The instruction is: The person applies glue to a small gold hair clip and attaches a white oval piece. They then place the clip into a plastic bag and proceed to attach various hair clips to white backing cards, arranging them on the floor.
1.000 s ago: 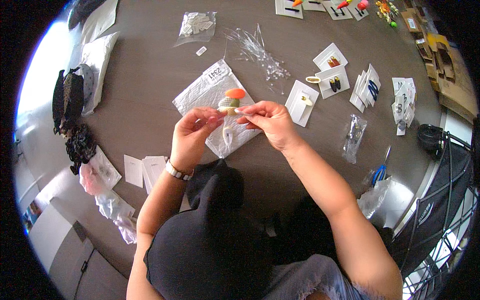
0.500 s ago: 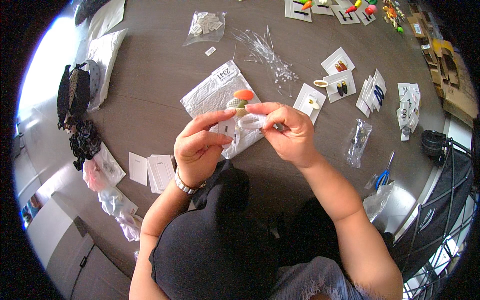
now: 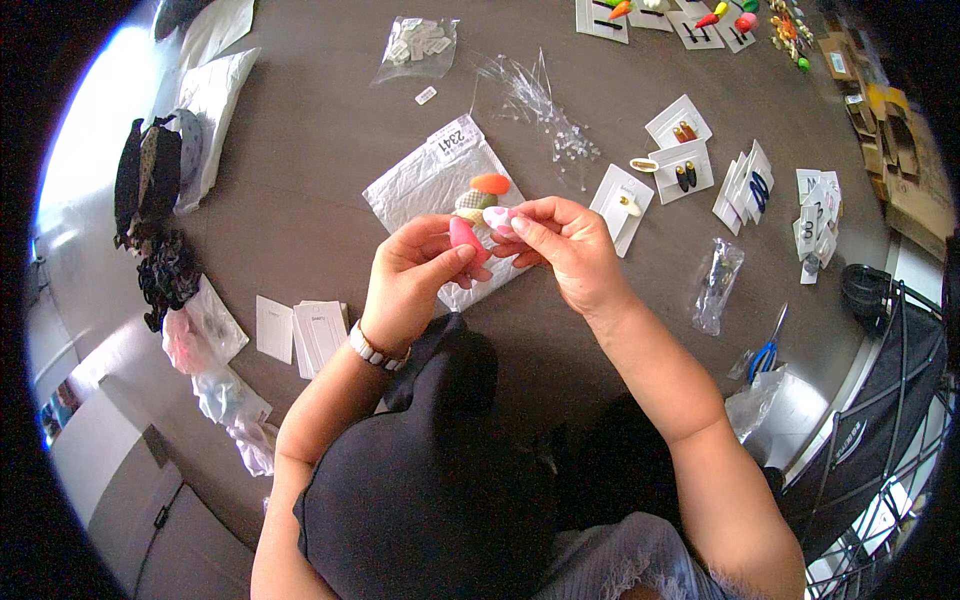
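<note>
- The left hand (image 3: 408, 285) pinches a pink oval hair clip (image 3: 463, 238) between the thumb and the fingers.
- The right hand (image 3: 560, 245) pinches a pale clip (image 3: 497, 217) with its fingertips, just beside the pink one.
- Both clips are held above a white plastic bag (image 3: 425, 185) on the brown table (image 3: 320, 120).
- An orange clip (image 3: 490, 184) lies on that bag.
- White cards (image 3: 300, 330) lie near the left wrist, and blue scissors (image 3: 768, 350) well apart at the right.

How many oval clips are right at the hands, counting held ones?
4: a pink clip pinched by the left hand, a white-pink clip at the right hand, an orange clip and a greenish clip beyond. Fingers may hide more.
</note>
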Tool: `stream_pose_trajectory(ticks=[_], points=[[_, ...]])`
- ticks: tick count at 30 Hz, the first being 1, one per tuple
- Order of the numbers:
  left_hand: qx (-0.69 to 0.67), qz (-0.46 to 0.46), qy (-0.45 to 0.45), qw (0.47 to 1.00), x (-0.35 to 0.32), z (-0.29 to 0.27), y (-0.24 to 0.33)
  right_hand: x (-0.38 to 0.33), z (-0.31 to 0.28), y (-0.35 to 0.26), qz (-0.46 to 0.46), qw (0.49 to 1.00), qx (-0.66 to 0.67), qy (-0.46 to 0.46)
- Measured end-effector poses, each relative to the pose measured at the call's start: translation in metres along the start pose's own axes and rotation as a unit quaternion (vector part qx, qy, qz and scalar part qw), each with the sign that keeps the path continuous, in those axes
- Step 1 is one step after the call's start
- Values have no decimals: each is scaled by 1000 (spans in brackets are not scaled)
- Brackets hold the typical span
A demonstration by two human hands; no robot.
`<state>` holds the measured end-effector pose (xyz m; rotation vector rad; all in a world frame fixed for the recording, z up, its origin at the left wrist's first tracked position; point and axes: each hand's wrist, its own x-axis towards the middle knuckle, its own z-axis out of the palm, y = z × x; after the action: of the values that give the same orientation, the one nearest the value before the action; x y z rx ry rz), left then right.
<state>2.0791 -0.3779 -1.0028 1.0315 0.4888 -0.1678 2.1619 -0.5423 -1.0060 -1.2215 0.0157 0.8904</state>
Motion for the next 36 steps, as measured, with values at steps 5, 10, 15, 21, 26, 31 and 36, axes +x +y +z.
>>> stream_pose_trajectory(ticks=[5, 10, 15, 21, 26, 31, 36], points=[[-85, -70, 12, 994, 0, -2, -5, 1, -3, 7, 30, 1000, 5, 2], [-106, -93, 10, 990, 4, -6, -10, 1, -2, 9, 47, 998, 27, 14], [-106, -74, 38, 991, 5, -6, -13, 4, -5, 16, 57, 997, 52, 19], [1, -49, 130, 990, 5, -21, -4, 9, -13, 16, 22, 999, -16, 23], [-14, -30, 150, 988, 3, -31, -3, 9, -12, 8, 47, 997, -28, 59], [-51, -4, 127, 991, 5, -28, 0, 11, -8, 10, 19, 997, 32, 70], [-61, -17, 109, 992, 5, -27, 5, 11, -11, 13, 40, 997, 21, 66]])
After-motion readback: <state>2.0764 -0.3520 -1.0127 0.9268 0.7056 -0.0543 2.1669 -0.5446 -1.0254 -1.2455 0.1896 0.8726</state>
